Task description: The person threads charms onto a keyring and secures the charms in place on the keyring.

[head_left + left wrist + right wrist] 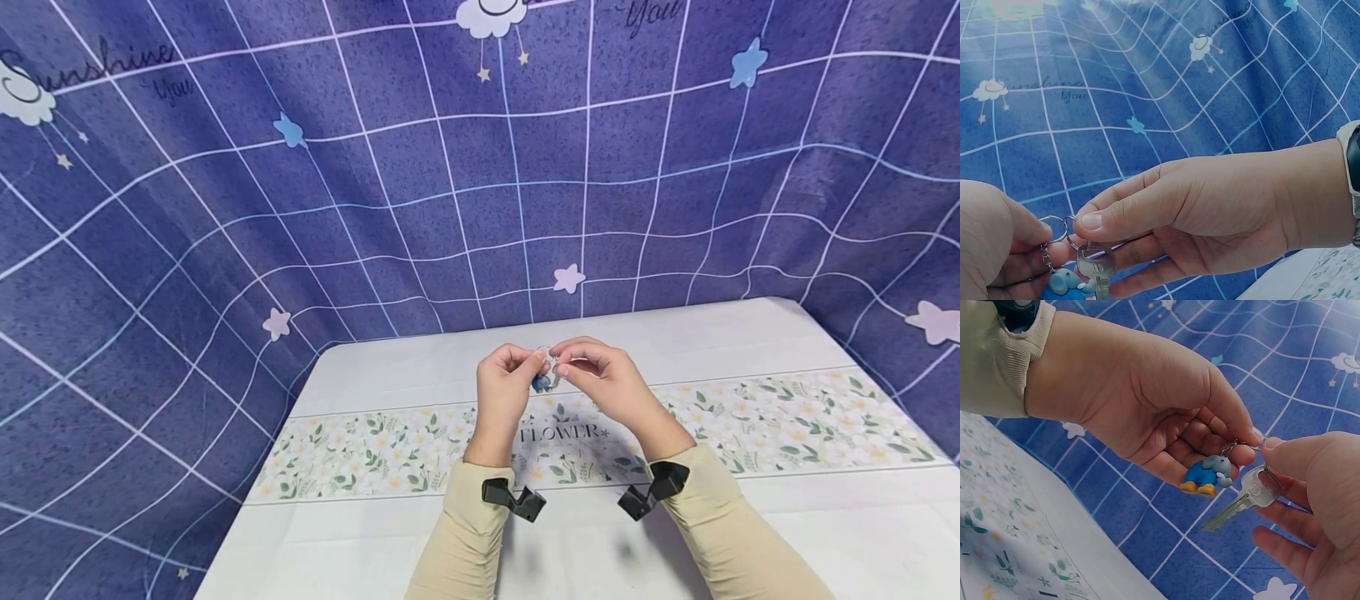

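My left hand [504, 390] pinches a metal split ring [1054, 216] between thumb and fingers. From this ring a short chain carries an elephant keychain charm [1200, 476], grey-headed with a blue body and yellow feet. Opposite it, my right hand [613, 385] pinches a smaller ring, its thumb on top. A silver key [1250, 494] dangles from that smaller ring, blade downward, beside the charm. The two rings meet between the fingertips in the left wrist view. Fingers partly cover both rings, so whether they are linked I cannot tell.
Both hands are raised over a white table [360, 375] with a floral band and the word FLOWER. A blue-purple cloth [420, 200] with grid lines, stars and clouds hangs behind and at the sides. Black camera mounts [513, 498] sit on both wrists.
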`<action>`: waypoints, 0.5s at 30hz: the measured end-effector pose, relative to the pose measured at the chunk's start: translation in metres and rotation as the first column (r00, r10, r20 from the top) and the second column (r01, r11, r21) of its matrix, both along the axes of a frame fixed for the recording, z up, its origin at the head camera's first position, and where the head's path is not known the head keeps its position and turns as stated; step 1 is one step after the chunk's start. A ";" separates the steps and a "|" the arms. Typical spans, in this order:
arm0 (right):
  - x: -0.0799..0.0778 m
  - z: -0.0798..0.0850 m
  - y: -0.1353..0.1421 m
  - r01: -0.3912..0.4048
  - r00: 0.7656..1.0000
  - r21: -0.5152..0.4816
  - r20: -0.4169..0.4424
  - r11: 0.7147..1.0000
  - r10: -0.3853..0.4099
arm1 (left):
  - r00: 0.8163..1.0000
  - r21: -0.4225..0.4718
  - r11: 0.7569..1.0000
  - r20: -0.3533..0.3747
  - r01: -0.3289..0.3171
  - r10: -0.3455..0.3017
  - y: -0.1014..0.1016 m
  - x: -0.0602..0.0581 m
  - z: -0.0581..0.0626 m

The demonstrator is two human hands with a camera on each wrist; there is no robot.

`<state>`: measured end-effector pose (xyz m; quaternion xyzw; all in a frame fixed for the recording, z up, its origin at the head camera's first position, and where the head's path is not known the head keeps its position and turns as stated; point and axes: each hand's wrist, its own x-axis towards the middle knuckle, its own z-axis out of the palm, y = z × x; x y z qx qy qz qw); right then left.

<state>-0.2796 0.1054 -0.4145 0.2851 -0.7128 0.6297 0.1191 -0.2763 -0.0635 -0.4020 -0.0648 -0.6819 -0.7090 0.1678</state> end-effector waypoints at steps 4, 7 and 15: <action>0.000 0.000 0.000 0.004 1.000 0.011 0.000 1.000 -0.004 | 1.000 0.006 1.000 0.021 -0.011 0.011 0.001 0.000 0.001; 0.001 0.001 0.000 0.006 1.000 0.014 -0.003 1.000 -0.006 | 0.999 0.001 1.000 0.039 -0.022 0.022 0.001 -0.001 0.002; 0.001 0.001 0.000 0.008 1.000 0.014 -0.023 1.000 -0.007 | 0.999 0.009 1.000 0.038 -0.018 0.017 0.002 0.000 0.004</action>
